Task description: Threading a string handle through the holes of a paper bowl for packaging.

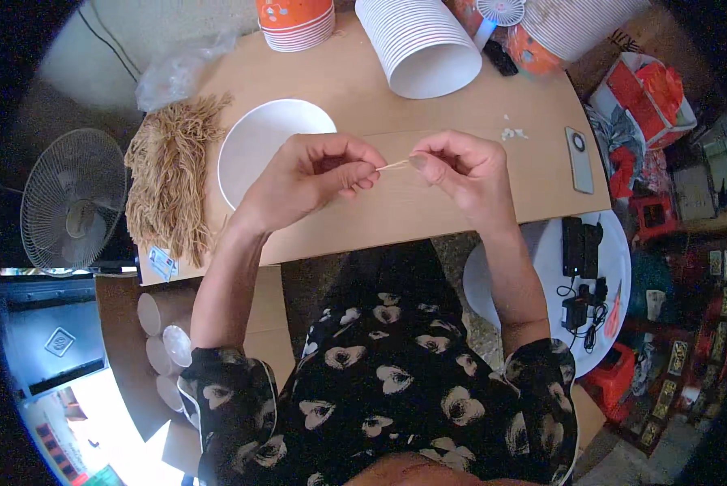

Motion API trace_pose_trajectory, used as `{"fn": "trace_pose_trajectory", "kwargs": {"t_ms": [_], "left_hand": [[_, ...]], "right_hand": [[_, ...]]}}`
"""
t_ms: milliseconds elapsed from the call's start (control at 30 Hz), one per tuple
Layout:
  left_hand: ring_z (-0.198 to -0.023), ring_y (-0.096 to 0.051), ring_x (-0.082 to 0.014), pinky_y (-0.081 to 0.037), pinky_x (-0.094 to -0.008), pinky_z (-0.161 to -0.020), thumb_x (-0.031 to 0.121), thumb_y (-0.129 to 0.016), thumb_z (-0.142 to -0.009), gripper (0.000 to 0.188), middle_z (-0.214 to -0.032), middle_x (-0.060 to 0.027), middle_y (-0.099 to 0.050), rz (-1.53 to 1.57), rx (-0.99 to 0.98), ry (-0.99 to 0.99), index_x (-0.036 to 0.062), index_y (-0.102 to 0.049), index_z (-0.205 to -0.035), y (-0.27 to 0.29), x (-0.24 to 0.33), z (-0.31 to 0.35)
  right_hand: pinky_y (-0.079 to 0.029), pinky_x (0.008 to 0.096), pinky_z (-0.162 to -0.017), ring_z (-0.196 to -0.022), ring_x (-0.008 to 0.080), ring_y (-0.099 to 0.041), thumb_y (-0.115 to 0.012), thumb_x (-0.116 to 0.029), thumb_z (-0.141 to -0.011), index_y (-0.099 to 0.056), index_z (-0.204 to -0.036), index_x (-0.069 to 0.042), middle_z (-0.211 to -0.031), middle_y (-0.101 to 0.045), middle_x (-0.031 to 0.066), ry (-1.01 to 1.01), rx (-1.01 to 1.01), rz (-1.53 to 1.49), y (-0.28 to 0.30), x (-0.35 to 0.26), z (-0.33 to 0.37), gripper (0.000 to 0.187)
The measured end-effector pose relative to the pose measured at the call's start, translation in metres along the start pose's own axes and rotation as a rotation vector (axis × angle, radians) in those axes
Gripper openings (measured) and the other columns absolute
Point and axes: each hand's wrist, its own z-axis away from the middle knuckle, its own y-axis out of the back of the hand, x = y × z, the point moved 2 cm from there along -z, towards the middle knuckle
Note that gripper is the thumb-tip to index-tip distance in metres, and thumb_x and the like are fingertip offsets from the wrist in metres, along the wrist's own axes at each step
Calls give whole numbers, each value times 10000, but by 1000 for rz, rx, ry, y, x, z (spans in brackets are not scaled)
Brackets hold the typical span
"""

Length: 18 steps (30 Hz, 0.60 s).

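Note:
Both my hands are raised over the tabletop, fingertips facing each other. A thin tan strand [394, 164] runs between them, looking like a piece of twisted cord. My left hand [315, 178] pinches one end between thumb and forefinger, and my right hand [464, 170] pinches the other. Behind my left wrist stands a white paper bucket [258, 130], partly hidden by that hand; its inside cannot be made out fully. To the left lies a thick bundle of tan cords [169, 182], spread to the table's left edge.
A stack of white buckets [420, 49] lies at the back, beside an orange bucket stack [296, 24]. White scraps [513, 133] and a phone [579, 160] rest at the right. A round white stool [614, 275] holds black chargers [582, 251]. At far left stands a fan [76, 198].

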Motion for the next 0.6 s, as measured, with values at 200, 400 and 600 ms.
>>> {"fn": "trace_pose_trajectory", "kwargs": {"t_ms": [200, 400, 600], "left_hand": [[-835, -621, -62, -523, -213, -738, 36, -665, -937, 231, -930, -20, -696, -111, 141, -156, 7, -679, -1166, -6, -10, 2], [-851, -636, -71, -537, -222, -764, 18, -688, -914, 248, -940, -36, -710, -19, 242, -254, 15, -698, -1162, -9, -9, 6], [-837, -656, -75, -545, -224, -757, 25, -717, -891, 249, -936, -44, -730, -124, 307, -312, 30, -720, -1140, -9, -15, 6]], "right_hand": [[-362, 181, -518, -603, 29, -512, -702, -133, -917, -694, -945, -14, -726, -612, -25, -227, -13, -270, -12, 8, -6, 122], [-320, 175, -505, -587, 7, -465, -702, -155, -916, -703, -958, -30, -709, -585, -54, -311, -33, -348, -24, 15, -5, 133], [-314, 172, -491, -574, -7, -443, -713, -138, -901, -723, -974, -31, -711, -592, -73, -316, -22, -332, -27, 13, -7, 130]]}}
